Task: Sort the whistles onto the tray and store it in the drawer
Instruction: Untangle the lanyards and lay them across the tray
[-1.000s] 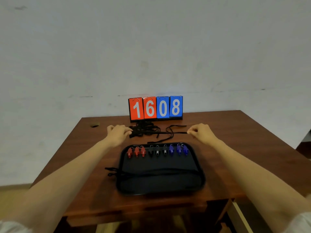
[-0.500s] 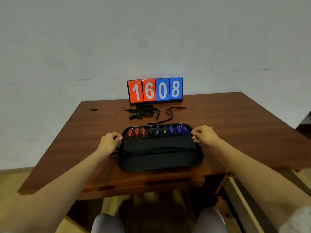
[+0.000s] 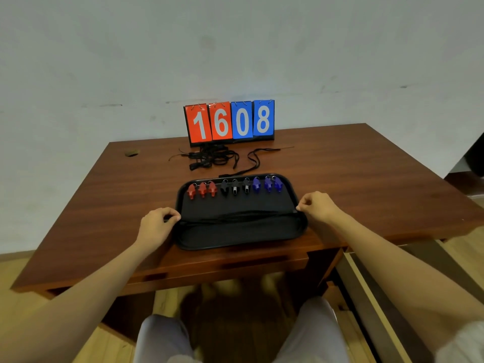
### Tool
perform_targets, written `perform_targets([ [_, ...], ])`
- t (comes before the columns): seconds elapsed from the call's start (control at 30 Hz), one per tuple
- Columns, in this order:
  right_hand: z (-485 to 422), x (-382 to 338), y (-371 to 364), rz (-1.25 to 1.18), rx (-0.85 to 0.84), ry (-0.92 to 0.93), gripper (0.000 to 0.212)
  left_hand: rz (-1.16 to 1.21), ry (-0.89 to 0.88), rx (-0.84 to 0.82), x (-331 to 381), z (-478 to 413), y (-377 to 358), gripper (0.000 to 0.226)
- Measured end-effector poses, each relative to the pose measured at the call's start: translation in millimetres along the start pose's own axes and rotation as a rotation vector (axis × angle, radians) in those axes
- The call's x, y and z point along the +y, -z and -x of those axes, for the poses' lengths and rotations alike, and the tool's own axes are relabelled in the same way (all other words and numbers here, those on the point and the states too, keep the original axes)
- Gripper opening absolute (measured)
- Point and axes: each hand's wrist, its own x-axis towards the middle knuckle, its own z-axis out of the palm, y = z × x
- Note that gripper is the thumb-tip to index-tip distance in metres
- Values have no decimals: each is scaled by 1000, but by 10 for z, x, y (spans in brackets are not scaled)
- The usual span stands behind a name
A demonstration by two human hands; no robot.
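Gripping: both hands pinch the black tray (image 3: 237,238) by its short sides; it lies flat at the table's near edge, centred.
Whistles: nine in one row along the tray's far rim. Three red whistles (image 3: 202,190) at the left end, three black whistles (image 3: 235,187) in the middle, three blue whistles (image 3: 267,183) at the right end.
Cord on tray: a thin black cord (image 3: 235,215) lies across the tray's middle, from left rim to right rim.
Left hand (image 3: 156,226): fingers curled, thumb and fingertips closed on the tray's left rim.
Right hand (image 3: 317,206): fingers curled, closed on the tray's right rim.
Lanyards (image 3: 213,158): loose black tangle on the table beyond the tray, one strand reaching the tray's far rim.
Scoreboard (image 3: 230,122): upright at the table's far edge, reads 1608, two red cards and two blue.
Table (image 3: 366,176): dark wood, set against a pale wall.
Drawer (image 3: 372,292): open, below the table's near right corner.
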Motion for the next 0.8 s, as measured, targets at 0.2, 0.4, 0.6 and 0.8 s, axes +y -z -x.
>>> perform_targets([
  [0.2, 34, 45, -85, 99, 24, 10, 15, -207, -28, 74, 10, 64, -35, 13],
  [0.4, 61, 48, -106, 165, 88, 50, 16, -250, -59, 84, 17, 109, -61, 13],
  [0.6, 80, 67, -145, 192, 106, 72, 16, -294, -55, 102, -25, 138, -74, 11],
  [0.8, 87, 50, -144, 314, 138, 138, 13, -313, -100, 145, -75, 152, -122, 18],
])
